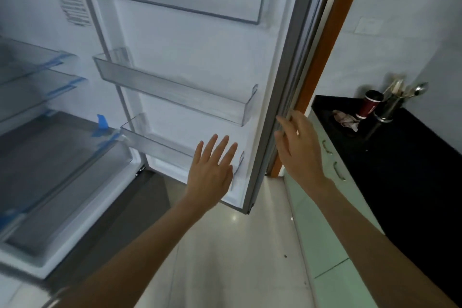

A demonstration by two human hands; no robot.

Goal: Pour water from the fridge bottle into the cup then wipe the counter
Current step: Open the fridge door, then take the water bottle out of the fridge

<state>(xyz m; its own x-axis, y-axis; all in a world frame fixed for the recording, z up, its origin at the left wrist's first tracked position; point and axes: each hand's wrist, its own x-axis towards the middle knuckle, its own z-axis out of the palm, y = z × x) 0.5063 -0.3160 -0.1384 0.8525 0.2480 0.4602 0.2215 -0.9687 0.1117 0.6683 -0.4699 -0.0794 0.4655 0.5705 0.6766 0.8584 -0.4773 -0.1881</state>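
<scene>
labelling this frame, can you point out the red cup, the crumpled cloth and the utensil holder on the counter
red cup (pixel 369 105): head view, middle of its red side wall
crumpled cloth (pixel 346 120): head view, centre of the bunched fabric
utensil holder (pixel 391 107): head view, its shiny metal wall

1 head-worn wide-angle view, looking forward and down, close to the open white fridge door with clear plastic shelves (pixel 190 82); black glossy table (pixel 412 157) off to the right, farther away.
</scene>
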